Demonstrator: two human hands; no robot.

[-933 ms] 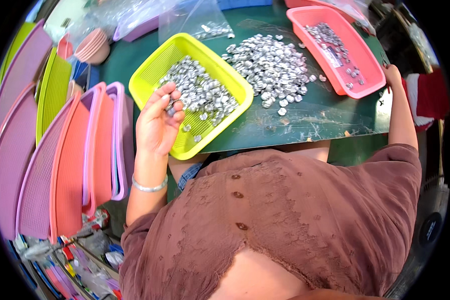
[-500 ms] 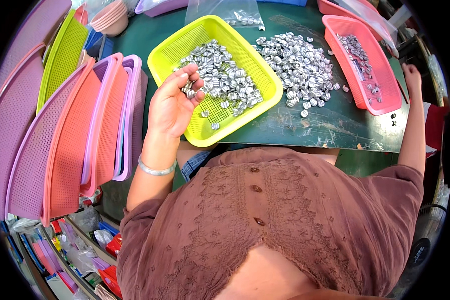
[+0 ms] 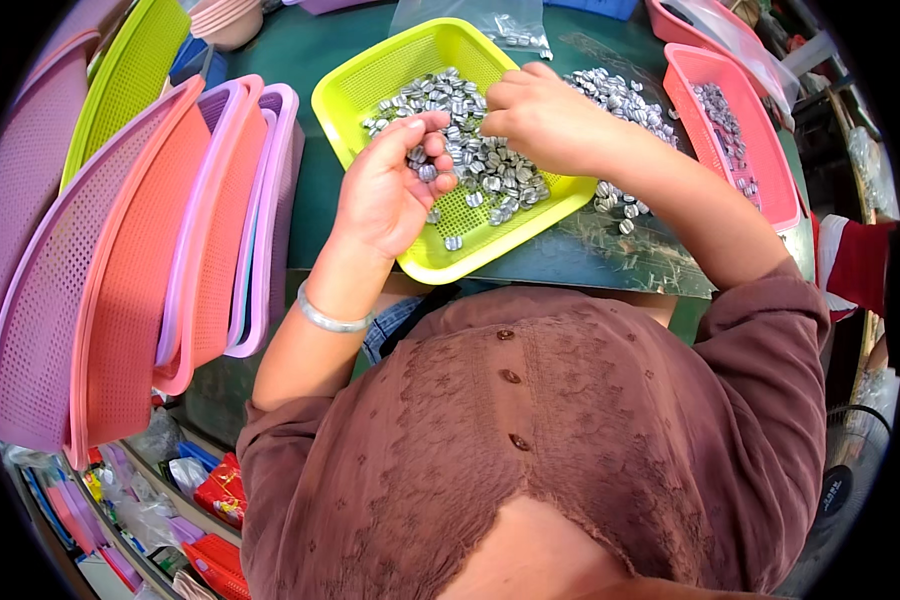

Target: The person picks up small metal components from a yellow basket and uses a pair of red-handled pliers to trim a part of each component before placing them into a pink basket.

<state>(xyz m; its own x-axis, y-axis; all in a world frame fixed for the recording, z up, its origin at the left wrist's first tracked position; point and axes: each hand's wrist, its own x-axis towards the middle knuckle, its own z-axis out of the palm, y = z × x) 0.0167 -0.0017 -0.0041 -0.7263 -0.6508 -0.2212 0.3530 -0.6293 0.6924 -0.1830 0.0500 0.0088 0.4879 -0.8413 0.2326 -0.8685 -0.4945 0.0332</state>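
Left hand (image 3: pixel 385 190) cupping a small heap of shiny silver metal caps (image 3: pixel 425 160), fingers curled half shut, hovering over the near corner of the yellow-green perforated plastic tray (image 3: pixel 370 75). Right hand (image 3: pixel 540 115) reaching in just beside it, fingertips pinched together down among the caps. Tray sitting on the dark green worktop (image 3: pixel 310 190), loose caps piled (image 3: pixel 620 95) right next to it. Pink plastic tray (image 3: pixel 775 190) lying further right, pink and purple mesh trays (image 3: pixel 140 260) leaning stacked on the left.
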